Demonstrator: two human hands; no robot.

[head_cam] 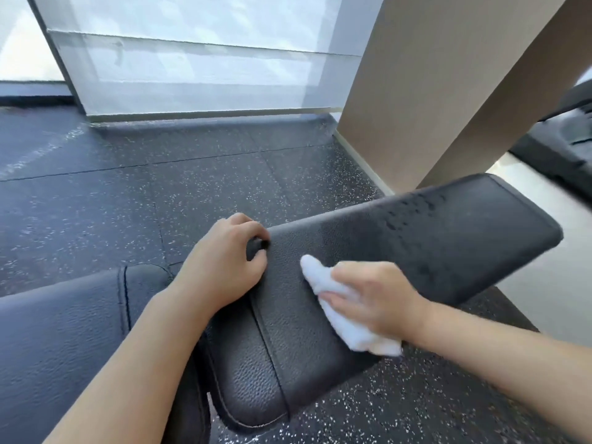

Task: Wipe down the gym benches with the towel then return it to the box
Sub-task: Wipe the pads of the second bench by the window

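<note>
I see right hand (378, 299) spread flat, pressing white towel (339, 315) on bench (432, 238) pad, near its right edge. Left hand (224, 267) curled, gripping pad's left edge.

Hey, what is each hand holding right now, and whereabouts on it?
The right hand presses the white towel near its middle onto the bench pad. The left hand grips the pad's left edge.

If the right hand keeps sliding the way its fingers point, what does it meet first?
Probably the left hand, gripping the bench pad's far edge; the right hand presses the towel toward it across bare pad.
</note>
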